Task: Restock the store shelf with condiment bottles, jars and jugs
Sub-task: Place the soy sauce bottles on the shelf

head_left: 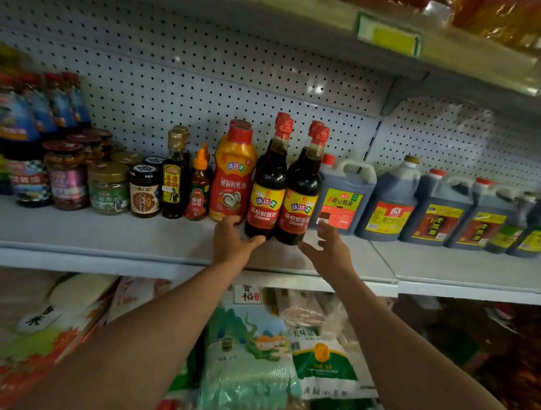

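Two dark soy sauce bottles with red caps and yellow-red labels stand side by side on the grey shelf (137, 239): the left bottle (268, 186) and the right bottle (303, 194). My left hand (233, 243) lies at the foot of the left bottle, fingers spread, thumb touching its base. My right hand (329, 250) hovers just right of the right bottle's base, fingers loosely bent and holding nothing. An orange oyster sauce bottle (231, 175) stands directly left of the pair.
Jars (66, 174) and small bottles (174, 176) line the shelf to the left. Dark jugs with handles (344, 195) fill the right side. The pegboard back wall (206, 87) rises behind. Rice bags (247, 358) lie on the shelf below.
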Available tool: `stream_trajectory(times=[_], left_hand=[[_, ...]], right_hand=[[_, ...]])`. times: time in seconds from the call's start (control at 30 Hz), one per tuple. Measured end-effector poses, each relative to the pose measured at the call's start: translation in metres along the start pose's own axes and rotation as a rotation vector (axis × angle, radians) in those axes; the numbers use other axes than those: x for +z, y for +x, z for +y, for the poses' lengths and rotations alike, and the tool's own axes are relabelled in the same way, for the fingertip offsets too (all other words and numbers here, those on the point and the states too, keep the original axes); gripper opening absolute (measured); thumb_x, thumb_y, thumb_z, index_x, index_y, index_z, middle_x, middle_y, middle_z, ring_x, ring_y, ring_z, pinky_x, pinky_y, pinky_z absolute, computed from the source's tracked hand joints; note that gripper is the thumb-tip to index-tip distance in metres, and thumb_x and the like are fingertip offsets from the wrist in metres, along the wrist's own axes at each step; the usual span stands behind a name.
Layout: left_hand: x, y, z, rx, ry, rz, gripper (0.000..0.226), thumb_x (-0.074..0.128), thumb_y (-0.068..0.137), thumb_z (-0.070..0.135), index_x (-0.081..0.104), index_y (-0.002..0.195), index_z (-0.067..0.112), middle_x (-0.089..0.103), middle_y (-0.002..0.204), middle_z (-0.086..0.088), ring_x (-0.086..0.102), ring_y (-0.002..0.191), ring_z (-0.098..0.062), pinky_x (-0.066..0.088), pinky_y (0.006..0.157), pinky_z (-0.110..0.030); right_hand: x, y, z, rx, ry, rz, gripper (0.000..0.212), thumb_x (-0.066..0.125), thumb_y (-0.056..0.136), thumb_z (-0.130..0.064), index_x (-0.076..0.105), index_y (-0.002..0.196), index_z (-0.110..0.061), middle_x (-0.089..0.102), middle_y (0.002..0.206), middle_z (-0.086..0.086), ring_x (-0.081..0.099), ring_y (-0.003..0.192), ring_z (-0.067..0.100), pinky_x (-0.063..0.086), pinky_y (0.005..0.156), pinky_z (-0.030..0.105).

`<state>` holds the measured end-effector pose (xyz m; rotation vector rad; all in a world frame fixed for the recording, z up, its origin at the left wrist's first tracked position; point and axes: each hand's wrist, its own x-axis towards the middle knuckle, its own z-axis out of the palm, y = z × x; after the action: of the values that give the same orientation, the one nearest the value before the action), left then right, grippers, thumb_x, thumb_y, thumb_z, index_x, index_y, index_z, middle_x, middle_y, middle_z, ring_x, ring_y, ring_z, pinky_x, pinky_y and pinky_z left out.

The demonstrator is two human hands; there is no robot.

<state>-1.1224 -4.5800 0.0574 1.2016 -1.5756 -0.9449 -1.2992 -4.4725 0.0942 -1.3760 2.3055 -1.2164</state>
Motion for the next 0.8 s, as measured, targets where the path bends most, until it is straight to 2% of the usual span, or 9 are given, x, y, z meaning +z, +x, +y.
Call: stream_trajectory(times=[0.2, 0.33, 0.4, 0.47, 0.53, 0.67, 0.8], left_hand=[[-0.059, -0.073, 0.0, -0.02, 0.199, 0.057, 0.056, 0.086, 0.073, 0.028, 0.058, 0.121, 0.021, 0.052, 0.122, -0.005, 0.058, 0.105, -0.024, 0.051, 0.091, -0.036], [-0.108, -0.122, -0.012, -0.078, 0.336, 0.087, 0.05, 0.086, 0.071, 0.028, 0.062, 0.114, 0.022, 0.057, 0.115, -0.007, 0.061, 0.101, -0.025, 0.051, 0.086, -0.032], [-0.132, -0.147, -0.02, -0.085, 0.412, 0.102, 0.049, 0.085, 0.072, 0.025, 0.063, 0.115, 0.017, 0.058, 0.109, -0.002, 0.059, 0.101, -0.022, 0.046, 0.085, -0.028], [-0.153, -0.171, -0.032, -0.128, 0.475, 0.12, 0.058, 0.087, 0.069, 0.028, 0.063, 0.119, 0.015, 0.054, 0.112, 0.001, 0.056, 0.105, -0.023, 0.046, 0.088, -0.029], [-0.173, -0.191, -0.046, -0.198, 0.536, 0.123, 0.069, 0.088, 0.064, 0.036, 0.059, 0.124, 0.02, 0.056, 0.121, -0.007, 0.057, 0.111, -0.029, 0.05, 0.092, -0.036], [-0.209, -0.221, -0.073, -0.253, 0.59, 0.152, 0.071, 0.09, 0.064, 0.036, 0.058, 0.126, 0.02, 0.054, 0.124, -0.012, 0.056, 0.11, -0.032, 0.044, 0.092, -0.033], [-0.234, -0.233, -0.105, -0.32, 0.605, 0.121, 0.072, 0.086, 0.064, 0.03, 0.056, 0.128, 0.021, 0.055, 0.124, -0.016, 0.052, 0.117, -0.035, 0.04, 0.093, -0.034]], right_hand=[[-0.004, -0.054, -0.018, -0.154, -0.138, -0.178, 0.068, 0.08, 0.082, -0.033, 0.049, 0.141, -0.02, 0.057, 0.138, 0.006, 0.054, 0.124, 0.027, 0.046, 0.098, 0.036], [0.015, -0.096, -0.027, -0.231, -0.202, -0.332, 0.067, 0.079, 0.082, -0.032, 0.047, 0.141, -0.025, 0.05, 0.141, 0.008, 0.053, 0.123, 0.027, 0.045, 0.097, 0.034], [0.028, -0.117, -0.027, -0.276, -0.218, -0.387, 0.065, 0.079, 0.083, -0.032, 0.048, 0.14, -0.024, 0.049, 0.14, 0.007, 0.053, 0.122, 0.027, 0.045, 0.098, 0.034], [0.041, -0.138, -0.029, -0.305, -0.235, -0.446, 0.066, 0.078, 0.083, -0.031, 0.048, 0.141, -0.021, 0.047, 0.141, 0.01, 0.05, 0.125, 0.029, 0.044, 0.101, 0.035], [0.057, -0.158, -0.031, -0.324, -0.251, -0.488, 0.069, 0.078, 0.083, -0.032, 0.047, 0.143, -0.018, 0.046, 0.144, 0.011, 0.046, 0.131, 0.029, 0.042, 0.105, 0.035], [0.086, -0.191, -0.042, -0.356, -0.264, -0.582, 0.075, 0.079, 0.082, -0.035, 0.042, 0.147, -0.023, 0.044, 0.148, 0.009, 0.044, 0.134, 0.028, 0.041, 0.105, 0.035], [0.119, -0.21, -0.05, -0.448, -0.306, -0.677, 0.076, 0.077, 0.085, -0.035, 0.039, 0.15, -0.025, 0.039, 0.152, 0.007, 0.038, 0.139, 0.026, 0.036, 0.11, 0.034]])
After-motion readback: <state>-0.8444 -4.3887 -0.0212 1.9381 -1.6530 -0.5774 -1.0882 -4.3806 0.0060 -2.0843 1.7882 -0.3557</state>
